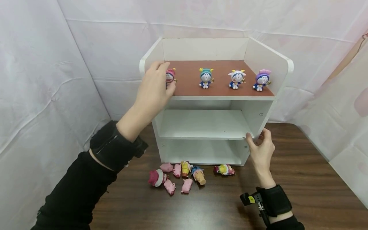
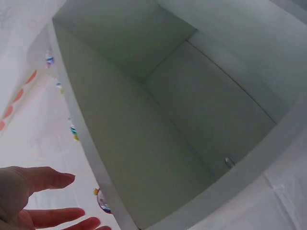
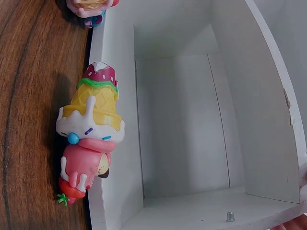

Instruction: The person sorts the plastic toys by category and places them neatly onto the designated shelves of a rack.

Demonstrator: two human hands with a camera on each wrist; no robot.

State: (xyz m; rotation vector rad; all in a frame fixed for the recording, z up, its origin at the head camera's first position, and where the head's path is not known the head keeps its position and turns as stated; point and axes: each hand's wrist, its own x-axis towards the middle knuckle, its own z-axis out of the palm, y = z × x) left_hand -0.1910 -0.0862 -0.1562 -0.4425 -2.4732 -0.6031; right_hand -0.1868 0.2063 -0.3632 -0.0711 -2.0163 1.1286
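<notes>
A white toy shelf (image 1: 201, 139) with a brown top board stands on the table. My left hand (image 1: 155, 84) is at the top board's left end, fingers and thumb spread beside a pink-hooded figurine (image 1: 170, 76), which it partly hides. In the left wrist view a gap shows between thumb and fingers, near that figurine (image 2: 102, 201). Also on the board stand a teal-hooded figurine (image 1: 205, 78), a white-hooded figurine (image 1: 237, 79) and a purple-hooded figurine (image 1: 261, 80). My right hand (image 1: 262, 153) grips the shelf's right side panel, thumb at the front edge.
At the shelf's foot, on the wooden table (image 1: 129, 204), lie several small pink pigs (image 1: 187, 185), a pink-and-white figure (image 1: 156, 177) and ice-cream-cone figures (image 1: 199, 175). Another cone figure (image 3: 91, 110) lies apart, further right. White cloth (image 1: 72, 64) hangs behind and at both sides.
</notes>
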